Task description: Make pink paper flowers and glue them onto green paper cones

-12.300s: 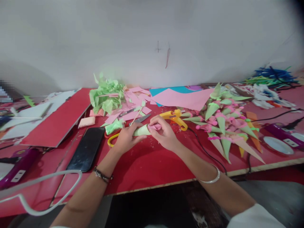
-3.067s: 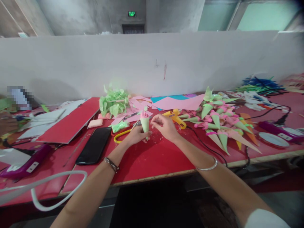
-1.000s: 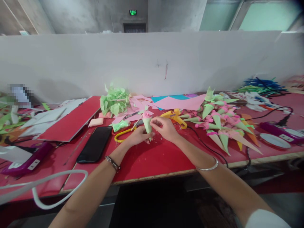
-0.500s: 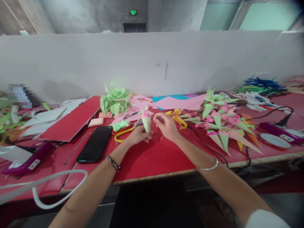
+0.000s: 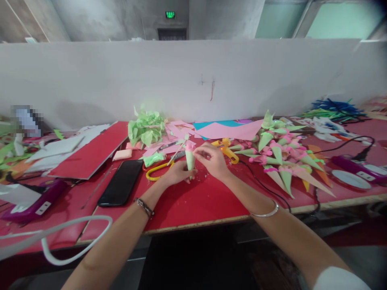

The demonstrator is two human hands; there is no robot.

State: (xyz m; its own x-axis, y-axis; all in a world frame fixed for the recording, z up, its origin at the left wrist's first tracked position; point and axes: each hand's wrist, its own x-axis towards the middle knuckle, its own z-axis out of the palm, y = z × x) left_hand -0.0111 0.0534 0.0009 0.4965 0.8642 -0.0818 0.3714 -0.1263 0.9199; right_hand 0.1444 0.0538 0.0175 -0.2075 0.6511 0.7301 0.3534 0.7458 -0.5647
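Note:
A light green paper cone (image 5: 190, 160) with a pink ruffled top stands nearly upright in my left hand (image 5: 178, 172), whose fingers close round its lower part. My right hand (image 5: 213, 160) is pinched, its fingertips at the cone's upper right rim. Whether anything thin sits in that pinch is too small to see. Just behind my right hand lies a yellow glue gun (image 5: 225, 150). Scissors with yellow handles (image 5: 155, 172) rest by my left hand, partly covered by a small light green packet (image 5: 155, 158).
Several similar cones (image 5: 281, 155) are heaped at the right. Pink paper sheets (image 5: 229, 129) and crumpled green tissue (image 5: 146, 127) lie along the back. A black phone (image 5: 121, 183) lies left of my forearm. Purple power strips (image 5: 358, 167) stand at both sides, and a black cord (image 5: 260, 183) runs forward.
Over the last half second my right hand has come back left to the cone's rim, having drawn away from it before. The cone has shifted slightly right and turned in my left hand.

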